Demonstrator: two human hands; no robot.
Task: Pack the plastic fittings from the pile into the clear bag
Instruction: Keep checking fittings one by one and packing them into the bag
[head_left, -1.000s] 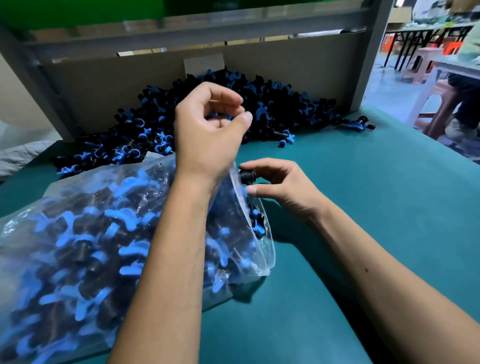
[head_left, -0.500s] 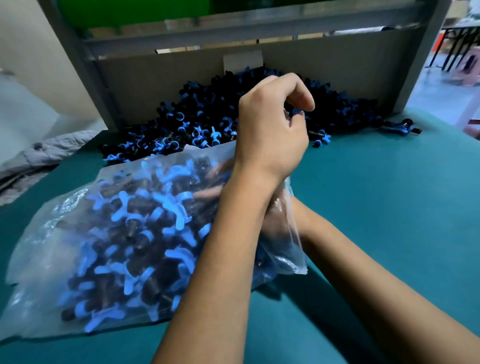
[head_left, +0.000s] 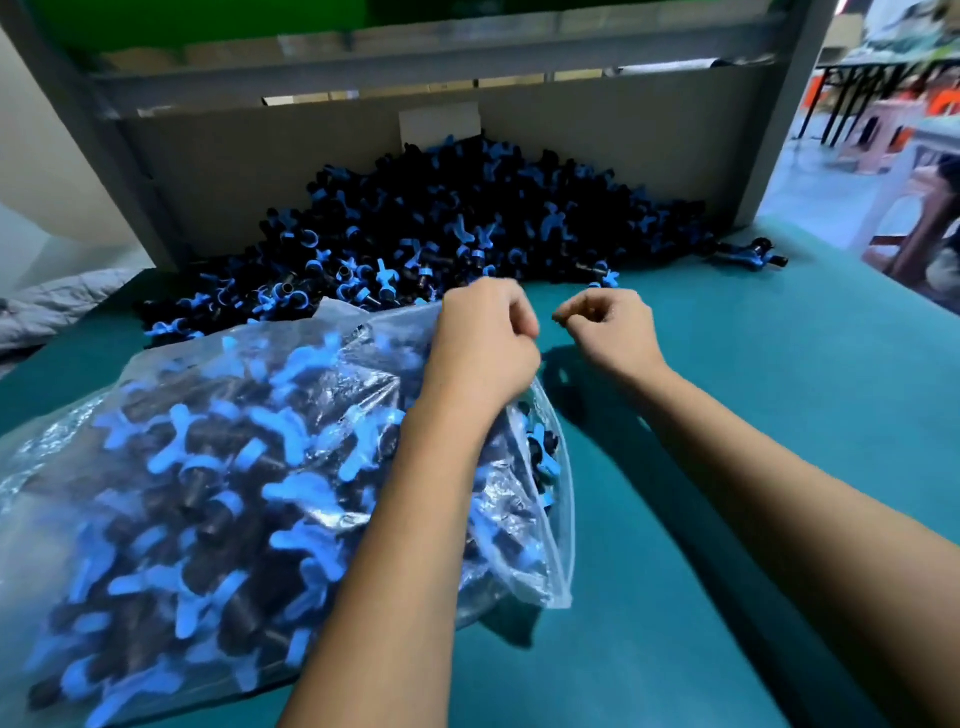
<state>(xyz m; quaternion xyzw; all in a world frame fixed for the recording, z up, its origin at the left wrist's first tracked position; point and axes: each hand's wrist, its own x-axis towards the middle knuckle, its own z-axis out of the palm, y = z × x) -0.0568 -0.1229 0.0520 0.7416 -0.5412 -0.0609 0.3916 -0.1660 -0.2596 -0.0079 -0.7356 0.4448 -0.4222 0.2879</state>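
A large pile of black and blue plastic fittings (head_left: 467, 218) lies against the grey back panel at the far side of the table. The clear bag (head_left: 208, 467) lies on its side at the near left, well filled with fittings, its mouth facing right. My left hand (head_left: 483, 348) grips the upper lip of the bag's mouth and holds it up. My right hand (head_left: 613, 332) hovers just right of the mouth, outside the bag, with its fingers curled and nothing visible in them.
The teal table top (head_left: 753, 441) stretches to the right of the bag. A grey panel and frame (head_left: 311, 156) wall off the back. A few stray fittings (head_left: 748, 254) lie at the pile's right end. Grey cloth (head_left: 52, 306) sits off the left edge, and stools (head_left: 883, 130) stand beyond the right.
My right hand carried a black fitting into the bag's mouth and has come back out without it. My left hand has kept hold of the bag's lip.
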